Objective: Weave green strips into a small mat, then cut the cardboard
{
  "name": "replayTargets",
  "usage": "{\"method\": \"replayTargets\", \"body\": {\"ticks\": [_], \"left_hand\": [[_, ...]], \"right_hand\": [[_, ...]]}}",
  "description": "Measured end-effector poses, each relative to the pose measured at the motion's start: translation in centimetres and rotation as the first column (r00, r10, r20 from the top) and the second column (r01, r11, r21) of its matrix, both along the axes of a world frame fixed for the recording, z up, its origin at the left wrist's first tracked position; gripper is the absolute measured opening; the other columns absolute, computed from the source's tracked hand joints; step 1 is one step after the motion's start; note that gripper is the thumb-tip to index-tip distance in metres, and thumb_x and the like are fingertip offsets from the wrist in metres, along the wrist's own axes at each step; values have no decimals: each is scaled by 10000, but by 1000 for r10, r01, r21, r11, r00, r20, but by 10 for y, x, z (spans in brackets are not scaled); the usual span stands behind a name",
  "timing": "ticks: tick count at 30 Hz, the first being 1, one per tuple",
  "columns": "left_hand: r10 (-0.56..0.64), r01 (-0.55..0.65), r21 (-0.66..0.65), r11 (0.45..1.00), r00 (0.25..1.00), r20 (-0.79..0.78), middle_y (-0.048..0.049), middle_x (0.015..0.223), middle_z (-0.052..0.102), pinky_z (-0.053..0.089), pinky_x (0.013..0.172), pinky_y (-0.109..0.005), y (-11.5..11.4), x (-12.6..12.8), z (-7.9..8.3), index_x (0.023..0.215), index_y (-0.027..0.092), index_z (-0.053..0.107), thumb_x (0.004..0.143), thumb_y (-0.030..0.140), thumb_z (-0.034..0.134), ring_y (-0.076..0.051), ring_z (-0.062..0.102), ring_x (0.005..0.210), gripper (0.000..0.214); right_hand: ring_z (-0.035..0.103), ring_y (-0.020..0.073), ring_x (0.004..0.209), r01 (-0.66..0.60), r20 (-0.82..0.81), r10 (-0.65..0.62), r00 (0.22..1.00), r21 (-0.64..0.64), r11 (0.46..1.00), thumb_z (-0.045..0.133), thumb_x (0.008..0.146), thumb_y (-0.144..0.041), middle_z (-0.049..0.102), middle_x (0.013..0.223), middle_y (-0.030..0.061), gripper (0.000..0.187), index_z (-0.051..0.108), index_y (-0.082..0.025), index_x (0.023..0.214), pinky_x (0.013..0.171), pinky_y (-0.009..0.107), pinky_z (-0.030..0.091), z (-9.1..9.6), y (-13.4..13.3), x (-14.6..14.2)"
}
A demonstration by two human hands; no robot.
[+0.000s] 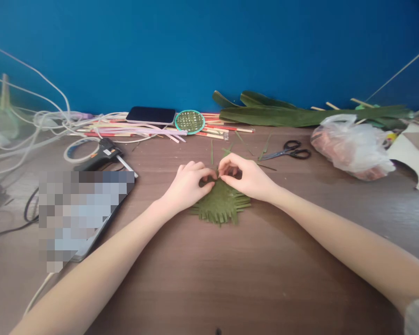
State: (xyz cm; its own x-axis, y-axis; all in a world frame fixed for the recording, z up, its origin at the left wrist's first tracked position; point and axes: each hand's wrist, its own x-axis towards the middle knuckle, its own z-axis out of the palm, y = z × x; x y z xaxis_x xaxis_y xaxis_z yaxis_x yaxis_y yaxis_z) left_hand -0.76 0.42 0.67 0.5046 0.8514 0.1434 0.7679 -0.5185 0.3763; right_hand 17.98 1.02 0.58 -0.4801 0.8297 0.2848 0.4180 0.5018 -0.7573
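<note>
A small mat woven from green leaf strips (221, 204) lies flat on the brown table (209, 279), loose strip ends sticking out round its edges. My left hand (188, 184) rests on the mat's far left part, its fingers curled and pinching a strip at the far edge. My right hand (246, 177) meets it from the right, fingers closed in a pinch on the same far edge. The fingertips of both hands nearly touch.
Black scissors (289, 150) lie just right of my hands. Long green leaves (300, 115), a plastic bag (352, 144), a phone (152, 115), a round woven coaster (190, 121), coloured sticks, a glue gun (101, 156), a tape roll, cables and a tablet (84, 214) surround the work.
</note>
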Motion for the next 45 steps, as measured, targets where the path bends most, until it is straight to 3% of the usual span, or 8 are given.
{"method": "replayTargets", "body": {"ticks": [6, 9, 14, 20, 27, 36, 45], "left_hand": [[-4, 3, -7, 1000, 1000, -4, 0, 778, 547, 322, 731, -307, -1, 0, 0, 915, 224, 640, 791, 235, 556, -178, 480, 812, 150], [-7, 7, -7, 1000, 1000, -6, 0, 777, 546, 317, 734, -308, -1, 0, 1, 914, 219, 637, 792, 229, 554, -177, 477, 809, 148], [-14, 14, -7, 1000, 1000, -2, 0, 780, 549, 312, 742, -307, -1, -1, 0, 911, 219, 633, 795, 226, 549, -176, 477, 815, 144], [-11, 11, -8, 1000, 1000, -4, 1, 787, 552, 310, 741, -304, -1, -1, -1, 917, 222, 632, 795, 232, 556, -176, 479, 820, 144], [-16, 16, -7, 1000, 1000, -11, 1, 792, 554, 311, 758, -309, -2, -1, 0, 927, 215, 624, 801, 229, 549, -176, 480, 829, 147], [-77, 77, 46, 996, 997, 8, 4, 805, 583, 320, 783, -309, -3, -2, -1, 939, 194, 594, 800, 181, 538, -168, 487, 828, 150], [-170, 170, 44, 984, 985, -6, -31, 880, 603, 356, 765, -305, 2, -4, -2, 985, 208, 645, 866, 204, 430, -177, 509, 853, 246]], "right_hand": [[472, 104, 578, 98, -61, -105, 993, -112, 989, 569, 765, -253, 588, 698, -36, 272, 495, -209, 1023, 619, 271, 382, -1, 1, 0], [449, 99, 565, 124, -55, -133, 990, -140, 982, 560, 775, -280, 595, 692, -23, 209, 556, -189, 963, 595, 263, 364, 0, 2, 0], [434, 101, 578, 154, 38, -151, 988, -102, 983, 522, 759, -216, 581, 656, -5, 97, 575, -168, 695, 585, 256, 338, 1, 5, 3], [426, 119, 622, 128, 119, -122, 985, -40, 991, 484, 671, -92, 569, 671, -13, 180, 572, -182, 799, 635, 261, 348, -3, 7, 6], [479, 148, 718, 105, 182, -109, 977, 27, 994, 515, 713, -137, 542, 660, -3, 74, 551, -189, 752, 677, 265, 360, -4, 5, 4], [477, 144, 693, 94, 216, -99, 971, 33, 995, 531, 697, -123, 541, 666, -15, 151, 517, -199, 827, 659, 264, 351, -5, 6, 4], [482, 109, 585, 112, 55, -104, 993, -175, 978, 557, 717, -206, 565, 650, -27, 107, 526, -187, 817, 605, 259, 376, 2, 7, 7]]}}
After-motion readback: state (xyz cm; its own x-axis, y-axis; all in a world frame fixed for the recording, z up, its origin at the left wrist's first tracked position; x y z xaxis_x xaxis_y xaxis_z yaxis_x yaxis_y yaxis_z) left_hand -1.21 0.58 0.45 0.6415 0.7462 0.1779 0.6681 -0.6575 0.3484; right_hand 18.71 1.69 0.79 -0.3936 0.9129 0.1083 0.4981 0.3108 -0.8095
